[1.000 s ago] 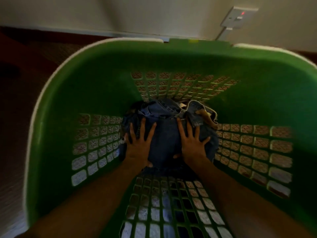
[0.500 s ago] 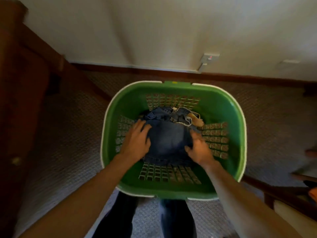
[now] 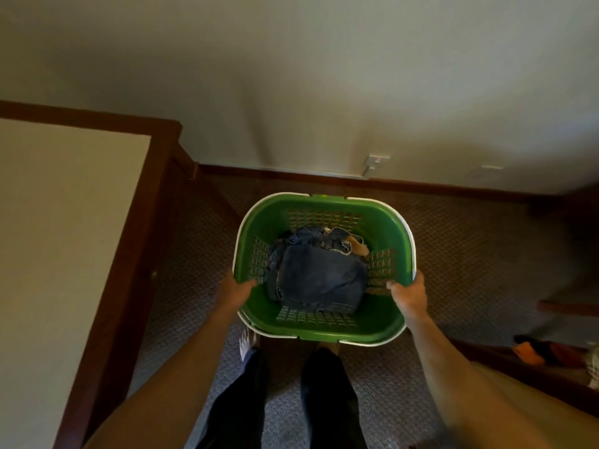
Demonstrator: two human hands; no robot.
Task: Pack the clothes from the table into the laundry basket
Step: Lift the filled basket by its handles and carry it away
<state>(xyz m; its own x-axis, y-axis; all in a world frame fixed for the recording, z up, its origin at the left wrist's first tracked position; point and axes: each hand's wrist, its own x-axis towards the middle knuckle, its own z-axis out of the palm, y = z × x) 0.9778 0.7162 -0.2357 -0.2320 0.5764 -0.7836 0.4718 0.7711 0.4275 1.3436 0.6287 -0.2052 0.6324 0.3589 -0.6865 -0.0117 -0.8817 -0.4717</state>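
A green laundry basket (image 3: pixel 393 234) with a white rim is in front of my legs above the carpet. Folded blue jeans (image 3: pixel 319 277) lie inside it, filling most of the bottom. My left hand (image 3: pixel 236 291) grips the basket's left rim, fingers curled over the edge. My right hand (image 3: pixel 409 294) grips the right rim the same way. Whether the basket rests on the floor or hangs lifted, I cannot tell.
A table (image 3: pixel 58 228) with a pale top and dark wooden frame stands at the left. Dark wooden furniture (image 3: pixel 525 380) with an orange item (image 3: pixel 528 351) on it is at the right. A wall socket (image 3: pixel 376 161) sits on the wall behind the basket.
Both hands left the jeans and moved out to the basket's side rims, closing on them. My head rose, so the basket looks smaller and the table at left came into view.
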